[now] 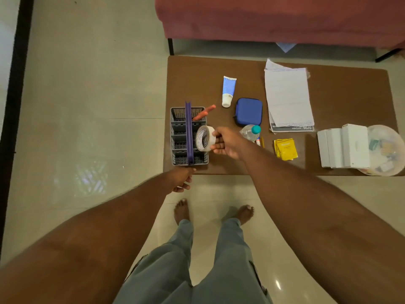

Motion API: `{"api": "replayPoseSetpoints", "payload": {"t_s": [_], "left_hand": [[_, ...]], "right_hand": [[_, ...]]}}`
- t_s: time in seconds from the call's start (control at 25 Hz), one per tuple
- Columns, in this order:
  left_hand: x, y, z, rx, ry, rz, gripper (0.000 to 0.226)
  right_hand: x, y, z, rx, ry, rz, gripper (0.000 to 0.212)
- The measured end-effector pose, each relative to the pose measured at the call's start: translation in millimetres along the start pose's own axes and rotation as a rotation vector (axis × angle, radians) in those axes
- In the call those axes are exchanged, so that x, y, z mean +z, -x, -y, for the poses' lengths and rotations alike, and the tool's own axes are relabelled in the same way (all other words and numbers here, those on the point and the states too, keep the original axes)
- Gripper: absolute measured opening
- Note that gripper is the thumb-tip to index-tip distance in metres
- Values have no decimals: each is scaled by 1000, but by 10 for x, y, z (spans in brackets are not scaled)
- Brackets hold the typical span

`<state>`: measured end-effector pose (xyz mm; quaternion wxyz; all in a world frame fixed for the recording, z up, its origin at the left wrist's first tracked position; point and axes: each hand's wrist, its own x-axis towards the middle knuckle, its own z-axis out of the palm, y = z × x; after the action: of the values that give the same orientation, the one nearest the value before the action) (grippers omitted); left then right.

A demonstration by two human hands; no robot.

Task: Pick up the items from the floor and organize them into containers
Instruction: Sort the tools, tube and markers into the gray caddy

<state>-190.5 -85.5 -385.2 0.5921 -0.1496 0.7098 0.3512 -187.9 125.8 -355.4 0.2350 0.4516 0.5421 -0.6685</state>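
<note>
While the right hand holds the roll of tape on edge just above the right side of the grey caddy, its grip is clamped on the roll's rim, thumb on top and fingers underneath. The left hand hangs loosely curled and empty just off the near edge of the brown mat, touching nothing.

To do this step well, I would line the roll up over one of the middle right compartments, clear of the purple handle and the orange pen leaning out of the far cell. The cells look narrow, so keeping the roll upright should let it slip between the dividers; laid flat it would probably perch on the walls. Steadying the caddy with the left hand would keep it from sliding or tipping.
</note>
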Motion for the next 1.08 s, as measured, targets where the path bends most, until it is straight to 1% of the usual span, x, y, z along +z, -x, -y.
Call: {"api": "replayPoseSetpoints", "payload": {"t_s": [0.12, 0.2, 0.32, 0.48, 0.56, 0.72, 0.88, 1.0, 1.08], "left_hand": [[-176, -26, 94, -16, 8, -30, 27], [-286, -67, 154, -26, 17, -51, 24], [-375, -129, 191, -38, 21, -60, 31], [-396, -191, 147, -37, 24, -50, 35], [-391, -222, 122, -39, 22, -41, 35], [-391, -236, 99, -40, 11, -37, 35], [-365, -234, 93, -45, 2, -30, 31], [-322, -244, 112, -55, -13, -23, 23], [-259, -255, 133, -61, -25, -4, 19]], "right_hand": [[166, -194, -67, 3, -9, -64, 26], [244, -285, -50, 5, -12, -84, 24], [317, -370, 20, -6, 14, -121, 19], [317, -514, 16, -16, 106, -179, 26], [296, -548, -10, -47, 141, -205, 23], [285, -573, -54, -114, 179, -259, 7], [267, -555, -123, -169, 174, -340, 5], [212, -520, -198, -196, 199, -383, 11], [142, -489, -270, -186, 213, -397, 10]]}}
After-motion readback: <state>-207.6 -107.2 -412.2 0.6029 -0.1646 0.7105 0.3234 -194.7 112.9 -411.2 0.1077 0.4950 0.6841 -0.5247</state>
